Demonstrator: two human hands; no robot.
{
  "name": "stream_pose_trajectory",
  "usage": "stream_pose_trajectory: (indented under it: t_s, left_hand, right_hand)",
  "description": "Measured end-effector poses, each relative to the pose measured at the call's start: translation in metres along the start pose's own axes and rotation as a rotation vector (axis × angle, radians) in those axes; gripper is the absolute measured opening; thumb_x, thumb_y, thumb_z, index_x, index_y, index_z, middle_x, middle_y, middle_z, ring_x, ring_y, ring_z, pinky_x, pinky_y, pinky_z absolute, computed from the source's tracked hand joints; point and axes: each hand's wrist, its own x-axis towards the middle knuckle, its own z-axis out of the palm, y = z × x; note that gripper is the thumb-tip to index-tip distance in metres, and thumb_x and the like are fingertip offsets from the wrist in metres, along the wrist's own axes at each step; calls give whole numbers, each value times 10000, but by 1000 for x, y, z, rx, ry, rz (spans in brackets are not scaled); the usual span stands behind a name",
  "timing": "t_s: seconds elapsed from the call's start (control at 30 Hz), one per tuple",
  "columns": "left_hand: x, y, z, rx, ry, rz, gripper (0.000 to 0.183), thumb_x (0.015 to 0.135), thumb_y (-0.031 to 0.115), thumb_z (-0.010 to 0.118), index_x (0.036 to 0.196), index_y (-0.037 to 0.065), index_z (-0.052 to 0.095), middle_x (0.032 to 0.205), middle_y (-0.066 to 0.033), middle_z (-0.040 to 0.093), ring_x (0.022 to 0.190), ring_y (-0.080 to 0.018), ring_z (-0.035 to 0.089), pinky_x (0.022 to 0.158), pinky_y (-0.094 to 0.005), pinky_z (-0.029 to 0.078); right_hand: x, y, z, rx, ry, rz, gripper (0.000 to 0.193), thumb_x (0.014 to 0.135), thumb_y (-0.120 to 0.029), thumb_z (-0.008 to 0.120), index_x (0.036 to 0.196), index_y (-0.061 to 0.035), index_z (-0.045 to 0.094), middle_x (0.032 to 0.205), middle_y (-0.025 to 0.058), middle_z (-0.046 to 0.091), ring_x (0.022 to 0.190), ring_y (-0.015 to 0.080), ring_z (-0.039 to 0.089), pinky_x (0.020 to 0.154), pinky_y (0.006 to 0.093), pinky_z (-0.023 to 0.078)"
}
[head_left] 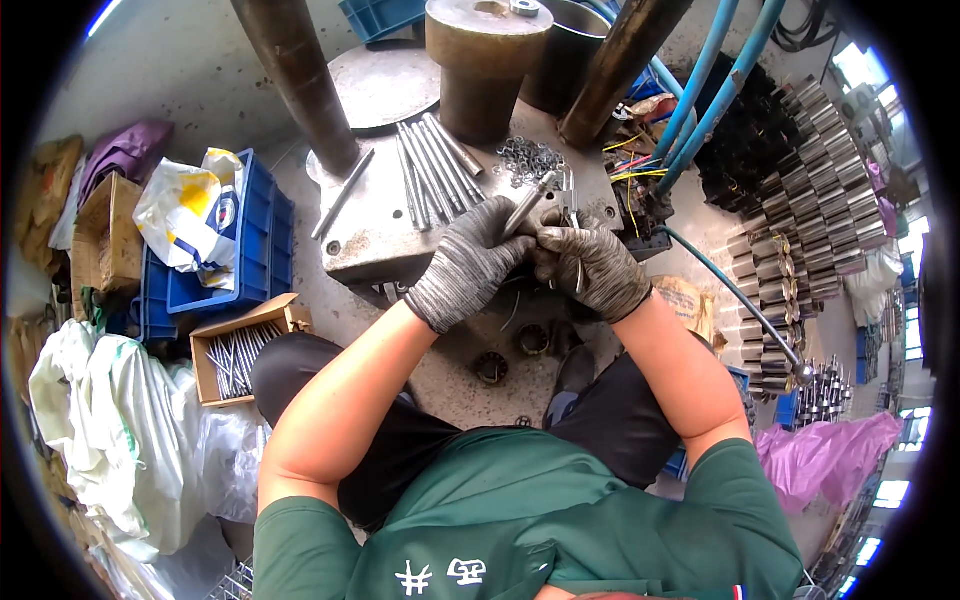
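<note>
Both my hands wear grey knit gloves and meet over the front of the metal press table (375, 245). My left hand (468, 255) is closed on a metal rod (528, 204), which slants up and to the right. Close beside it, my right hand (598, 262) grips a slim metal tool (571, 192) with narrow prongs that look like pliers; the glove hides most of it. Just beyond the hands lies a pile of small metal rings (530, 160). Several similar metal rods (432, 170) lie side by side to the left of the pile, and a single rod (343, 194) lies farther left.
Two thick steel columns (300, 80) and a round ram block (487, 70) rise from the table. Blue hoses (715, 85) hang at right. A carton of rods (240, 360) and a blue crate (265, 230) stand left. Stacked metal cylinders (820, 190) fill the right side.
</note>
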Motion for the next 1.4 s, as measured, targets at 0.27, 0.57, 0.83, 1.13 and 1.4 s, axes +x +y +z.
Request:
stream_pose_trajectory:
  t_s: [0.27,0.57,0.83,1.13,1.4]
  left_hand:
    - [2,-10,-1,-185,38,-21,124,1009,64,663,1123,42,620,956,3,658,855,-72,606,774,-230,537]
    - [3,1,2,-57,74,45,92,1015,44,643,1100,44,606,941,0,632,871,-76,593,803,-244,536]
    - [5,-14,7,86,92,72,49,1010,34,645,1056,39,628,934,-4,650,853,-81,604,807,-255,541]
    - [8,-20,5,76,131,74,48,1007,53,666,1043,27,647,897,-3,677,824,-75,618,759,-247,542]
    - [6,-20,9,-88,131,-8,61,1004,66,680,1039,25,651,888,-5,684,775,-59,613,700,-223,532]
  right_hand:
    - [0,-5,-5,-283,-13,-59,276,853,-60,734,1095,-21,606,917,110,680,750,218,674,669,335,547]
    - [-2,-1,11,-112,55,-48,192,884,-52,712,1044,-47,605,888,79,675,735,170,670,636,298,567]
    - [4,0,-3,-336,41,-149,200,896,-99,743,1042,-48,615,868,43,662,697,139,640,626,284,541]
    - [-1,-5,8,-576,71,-247,217,866,-79,740,1044,-35,624,862,32,644,732,112,608,698,256,528]
    - [-1,-8,7,-583,43,-219,206,856,-70,732,1024,-32,619,874,16,631,781,99,591,729,256,517]
